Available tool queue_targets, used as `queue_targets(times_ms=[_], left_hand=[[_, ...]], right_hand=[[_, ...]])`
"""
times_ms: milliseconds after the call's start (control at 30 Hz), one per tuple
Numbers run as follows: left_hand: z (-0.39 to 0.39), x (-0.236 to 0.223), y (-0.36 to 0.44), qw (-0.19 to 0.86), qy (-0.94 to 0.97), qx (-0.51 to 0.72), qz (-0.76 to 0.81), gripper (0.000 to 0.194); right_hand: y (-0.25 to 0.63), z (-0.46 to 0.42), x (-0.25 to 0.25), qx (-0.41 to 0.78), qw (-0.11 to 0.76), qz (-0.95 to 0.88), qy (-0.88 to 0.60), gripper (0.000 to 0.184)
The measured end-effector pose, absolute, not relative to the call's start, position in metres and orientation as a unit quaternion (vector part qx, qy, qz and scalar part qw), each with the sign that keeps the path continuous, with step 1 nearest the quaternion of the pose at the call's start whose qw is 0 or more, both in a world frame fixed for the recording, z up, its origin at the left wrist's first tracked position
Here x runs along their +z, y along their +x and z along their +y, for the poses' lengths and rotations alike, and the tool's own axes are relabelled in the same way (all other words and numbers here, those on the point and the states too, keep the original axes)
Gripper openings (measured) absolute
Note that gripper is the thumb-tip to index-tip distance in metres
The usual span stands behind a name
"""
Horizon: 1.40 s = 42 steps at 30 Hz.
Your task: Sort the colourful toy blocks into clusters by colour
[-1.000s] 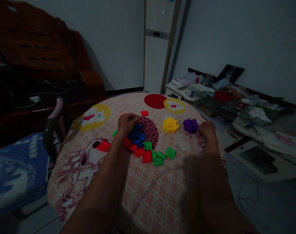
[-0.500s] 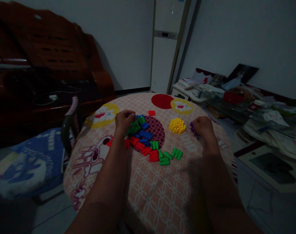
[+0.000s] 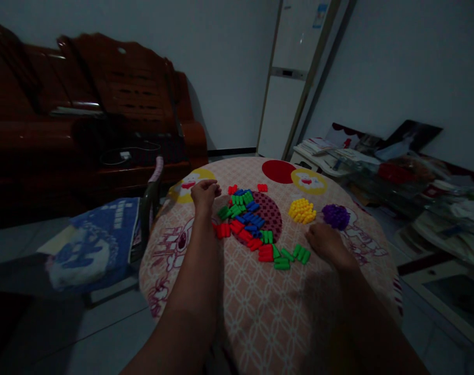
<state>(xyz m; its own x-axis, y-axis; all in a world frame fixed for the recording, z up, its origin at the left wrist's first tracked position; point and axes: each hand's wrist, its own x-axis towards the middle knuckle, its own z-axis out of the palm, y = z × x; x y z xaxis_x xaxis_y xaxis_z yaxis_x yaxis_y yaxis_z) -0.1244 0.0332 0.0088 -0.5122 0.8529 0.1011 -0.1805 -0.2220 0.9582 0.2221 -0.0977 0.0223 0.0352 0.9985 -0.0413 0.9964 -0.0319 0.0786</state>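
A round table (image 3: pixel 260 307) wears a pink checked cloth with cartoon prints. A mixed heap of red, green and blue pegs (image 3: pixel 252 224) lies at its middle. A tidy clump of yellow pegs (image 3: pixel 302 210) and a clump of purple pegs (image 3: pixel 335 216) sit to the right. My left hand (image 3: pixel 204 194) is curled into a loose fist at the left edge of the mixed heap; whatever is inside it is hidden. My right hand (image 3: pixel 325 243) rests knuckles-up on the cloth, just below the purple clump and right of some green pegs (image 3: pixel 295 255).
A dark wooden sofa (image 3: pixel 84 130) stands behind on the left. A chair with a blue towel (image 3: pixel 96 250) is beside the table. A white upright appliance (image 3: pixel 291 83) fills the corner. A low table with papers and clutter (image 3: pixel 377 161) lies along the right wall.
My view has swung left, shifting the table right in frame. My right hand has drawn back from the purple clump toward me. My left hand stays at the heap's left edge.
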Motion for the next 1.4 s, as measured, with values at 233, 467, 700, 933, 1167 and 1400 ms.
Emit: queue_targets(times_ms=[233,467,700,933,1167,1400], left_hand=[[0.027,0.031,-0.096,0.348,0.403,0.68,0.505,0.019],[-0.01,0.069,-0.024,0.266,0.632,0.585,0.432,0.02],[-0.068,0.036,0.007,0.188,0.868,0.293,0.353,0.026],[-0.079,-0.006,-0.012,0.115,0.901,0.197,0.369,0.023],[-0.069,-0.017,-0.037,0.116,0.85,0.271,0.437,0.045],[-0.075,-0.017,-0.042,0.114,0.822,0.302,0.47,0.04]], right_hand=[[0.205,-0.122,-0.001,-0.057,-0.108,0.691,0.712,0.03],[0.163,-0.121,-0.018,-0.292,-0.335,0.641,0.626,0.024],[0.172,-0.117,-0.029,-0.278,-0.43,0.631,0.583,0.022],[0.168,-0.128,-0.032,-0.143,-0.309,0.797,0.499,0.023],[0.18,-0.132,-0.038,-0.112,-0.34,0.739,0.571,0.037],[0.173,-0.133,-0.041,-0.086,-0.324,0.816,0.472,0.047]])
